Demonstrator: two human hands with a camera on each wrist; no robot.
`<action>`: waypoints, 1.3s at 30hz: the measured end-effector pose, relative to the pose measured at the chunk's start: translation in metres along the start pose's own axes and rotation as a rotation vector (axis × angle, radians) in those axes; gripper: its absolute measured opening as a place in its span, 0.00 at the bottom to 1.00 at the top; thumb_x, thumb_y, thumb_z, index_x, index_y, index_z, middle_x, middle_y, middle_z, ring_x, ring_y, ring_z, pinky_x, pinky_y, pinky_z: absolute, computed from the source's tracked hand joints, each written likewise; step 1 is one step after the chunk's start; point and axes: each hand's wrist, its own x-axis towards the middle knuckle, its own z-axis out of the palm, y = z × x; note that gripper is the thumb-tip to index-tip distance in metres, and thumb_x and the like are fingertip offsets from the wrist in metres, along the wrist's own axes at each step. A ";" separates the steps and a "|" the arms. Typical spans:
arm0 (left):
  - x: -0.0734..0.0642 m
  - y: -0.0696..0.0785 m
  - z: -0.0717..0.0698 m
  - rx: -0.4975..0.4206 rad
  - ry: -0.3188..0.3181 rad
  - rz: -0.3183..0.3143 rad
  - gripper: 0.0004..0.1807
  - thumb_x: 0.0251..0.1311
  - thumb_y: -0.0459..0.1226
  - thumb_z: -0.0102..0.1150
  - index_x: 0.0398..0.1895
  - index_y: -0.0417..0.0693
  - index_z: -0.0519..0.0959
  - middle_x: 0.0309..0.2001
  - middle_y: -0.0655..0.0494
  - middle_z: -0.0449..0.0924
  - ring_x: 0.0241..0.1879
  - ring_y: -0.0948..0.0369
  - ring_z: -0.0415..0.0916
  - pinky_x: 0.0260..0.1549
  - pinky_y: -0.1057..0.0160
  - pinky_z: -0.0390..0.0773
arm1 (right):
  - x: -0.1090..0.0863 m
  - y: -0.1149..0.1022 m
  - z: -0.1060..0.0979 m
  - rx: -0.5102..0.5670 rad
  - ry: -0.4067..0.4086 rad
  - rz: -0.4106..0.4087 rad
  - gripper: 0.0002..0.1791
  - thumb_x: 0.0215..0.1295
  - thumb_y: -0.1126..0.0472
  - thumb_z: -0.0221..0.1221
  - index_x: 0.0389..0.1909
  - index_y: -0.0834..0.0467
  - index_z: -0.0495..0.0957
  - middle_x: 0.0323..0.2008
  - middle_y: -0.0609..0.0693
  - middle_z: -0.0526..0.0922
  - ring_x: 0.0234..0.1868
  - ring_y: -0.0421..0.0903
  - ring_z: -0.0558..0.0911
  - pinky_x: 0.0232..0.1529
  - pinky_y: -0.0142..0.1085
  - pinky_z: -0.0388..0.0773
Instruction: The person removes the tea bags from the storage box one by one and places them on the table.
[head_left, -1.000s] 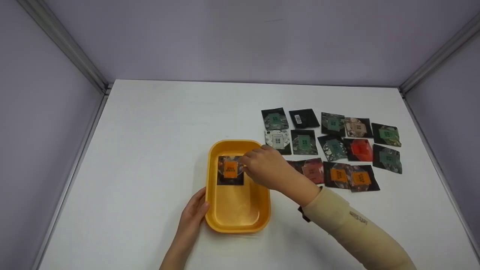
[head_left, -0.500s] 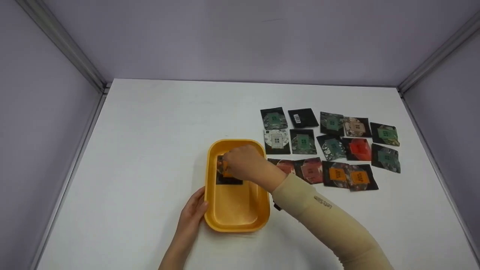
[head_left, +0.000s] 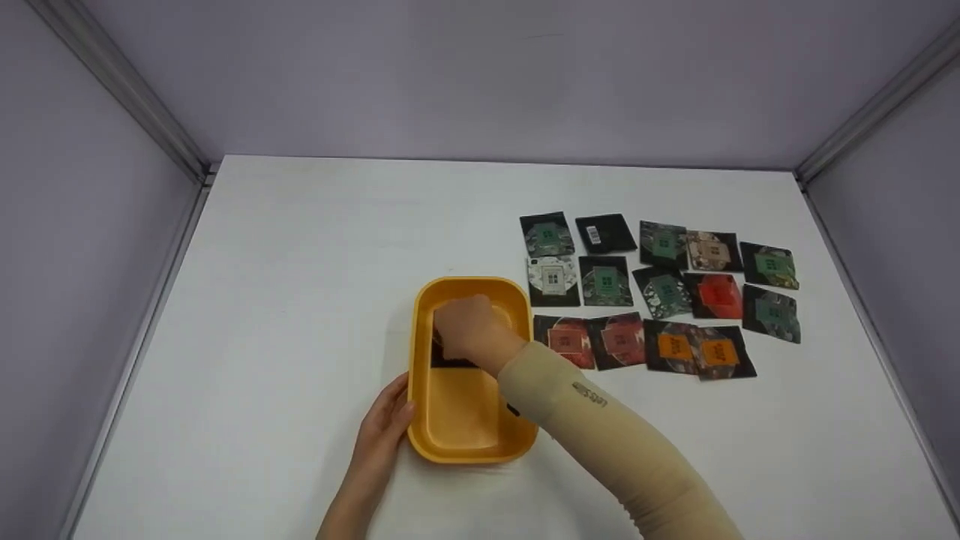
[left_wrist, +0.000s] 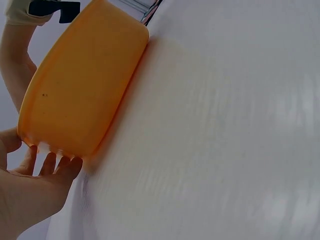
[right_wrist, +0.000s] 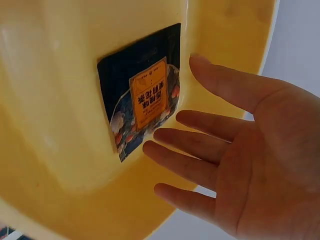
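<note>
My left hand (head_left: 381, 421) holds the left side of a yellow plastic tray (head_left: 465, 456). In the left wrist view, its thumb is at the rim and the fingertips are against the outer wall. Over the tray's inside reaches my right hand (head_left: 474, 330), in a beige sleeve. The right wrist view shows that hand (right_wrist: 240, 150) with fingers extended and apart, holding nothing. Just beyond its fingertips, a black tea sachet (right_wrist: 137, 92) with an orange label lies flat on the tray floor. From the head view, the right hand covers most of this sachet (head_left: 448, 363).
Several more tea sachets lie in rough rows right of the tray, including a green-labelled one (head_left: 606, 282), a red one (head_left: 718, 295) and an orange-labelled pair (head_left: 720, 354). One shows its black barcode side (head_left: 606, 234). Grey panels (head_left: 480, 82) enclose the white table (head_left: 285, 285).
My right hand has moved left from the sachet's right edge to above it, its sleeve now crossing the tray's right rim. The left hand and tray stay about where they were.
</note>
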 end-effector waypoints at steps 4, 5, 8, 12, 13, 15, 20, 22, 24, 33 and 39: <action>-0.001 0.001 0.000 0.014 0.005 -0.014 0.38 0.69 0.53 0.55 0.75 0.46 0.60 0.75 0.49 0.57 0.75 0.55 0.52 0.72 0.54 0.55 | 0.004 -0.009 0.004 -0.062 -0.014 0.020 0.10 0.62 0.57 0.62 0.42 0.57 0.81 0.25 0.48 0.78 0.31 0.44 0.79 0.45 0.35 0.82; 0.000 0.001 0.000 0.016 0.005 -0.016 0.38 0.69 0.53 0.55 0.75 0.46 0.60 0.75 0.49 0.57 0.75 0.55 0.52 0.72 0.54 0.55 | 0.005 -0.011 0.007 -0.086 -0.018 0.025 0.10 0.63 0.57 0.61 0.42 0.56 0.81 0.26 0.48 0.79 0.31 0.44 0.80 0.43 0.35 0.82; 0.000 0.002 0.000 0.017 0.006 -0.015 0.37 0.69 0.52 0.56 0.75 0.45 0.60 0.75 0.49 0.57 0.75 0.55 0.52 0.72 0.54 0.55 | 0.007 -0.018 0.014 -0.181 -0.024 0.034 0.08 0.66 0.56 0.59 0.41 0.54 0.82 0.28 0.46 0.81 0.31 0.42 0.80 0.37 0.35 0.82; 0.000 0.002 0.000 0.030 0.009 -0.019 0.37 0.69 0.52 0.55 0.75 0.45 0.60 0.75 0.49 0.57 0.75 0.54 0.52 0.72 0.53 0.54 | 0.009 -0.026 0.023 -0.316 -0.035 0.047 0.07 0.68 0.54 0.61 0.40 0.52 0.83 0.29 0.45 0.82 0.29 0.40 0.78 0.33 0.35 0.81; 0.000 0.002 0.000 0.031 0.010 -0.020 0.37 0.69 0.52 0.55 0.75 0.45 0.60 0.75 0.49 0.57 0.75 0.54 0.52 0.72 0.53 0.54 | 0.009 -0.028 0.024 -0.350 -0.038 0.053 0.07 0.68 0.55 0.61 0.40 0.52 0.83 0.29 0.45 0.82 0.29 0.40 0.79 0.33 0.35 0.82; -0.001 0.002 0.000 0.034 0.009 -0.021 0.38 0.69 0.53 0.55 0.75 0.45 0.59 0.75 0.49 0.57 0.75 0.54 0.52 0.72 0.54 0.55 | 0.009 -0.031 0.026 -0.399 -0.043 0.062 0.07 0.68 0.56 0.62 0.43 0.53 0.84 0.30 0.45 0.83 0.30 0.41 0.80 0.36 0.36 0.83; -0.001 0.001 -0.001 -0.007 -0.019 -0.001 0.36 0.70 0.50 0.55 0.75 0.45 0.59 0.75 0.50 0.57 0.75 0.56 0.53 0.70 0.60 0.58 | 0.009 -0.033 0.026 -0.433 -0.055 0.052 0.11 0.71 0.58 0.59 0.50 0.54 0.84 0.38 0.48 0.86 0.36 0.45 0.85 0.44 0.43 0.84; 0.000 0.001 -0.001 -0.018 -0.026 0.005 0.36 0.71 0.49 0.55 0.75 0.45 0.59 0.75 0.50 0.57 0.75 0.57 0.53 0.70 0.62 0.59 | 0.008 -0.032 0.024 -0.392 -0.049 0.036 0.11 0.72 0.57 0.58 0.49 0.53 0.84 0.37 0.48 0.86 0.36 0.45 0.85 0.44 0.43 0.84; -0.001 0.001 -0.001 -0.009 -0.024 -0.002 0.36 0.70 0.50 0.55 0.75 0.45 0.58 0.75 0.50 0.57 0.75 0.57 0.53 0.70 0.61 0.59 | 0.006 -0.029 0.022 -0.341 -0.037 0.014 0.10 0.71 0.55 0.58 0.45 0.53 0.85 0.33 0.47 0.85 0.34 0.43 0.84 0.42 0.40 0.84; -0.002 0.003 -0.002 0.024 0.000 -0.023 0.39 0.69 0.54 0.55 0.76 0.46 0.58 0.76 0.51 0.56 0.76 0.55 0.50 0.72 0.54 0.54 | -0.012 -0.020 0.000 -0.137 0.010 -0.097 0.10 0.66 0.56 0.62 0.43 0.57 0.84 0.27 0.48 0.82 0.28 0.44 0.78 0.39 0.34 0.83; -0.001 0.003 -0.001 0.047 0.013 -0.039 0.39 0.67 0.56 0.55 0.75 0.48 0.59 0.76 0.51 0.56 0.75 0.55 0.50 0.72 0.53 0.55 | -0.026 -0.007 -0.007 -0.063 0.114 -0.171 0.10 0.72 0.56 0.59 0.41 0.57 0.85 0.28 0.49 0.84 0.28 0.45 0.78 0.38 0.32 0.82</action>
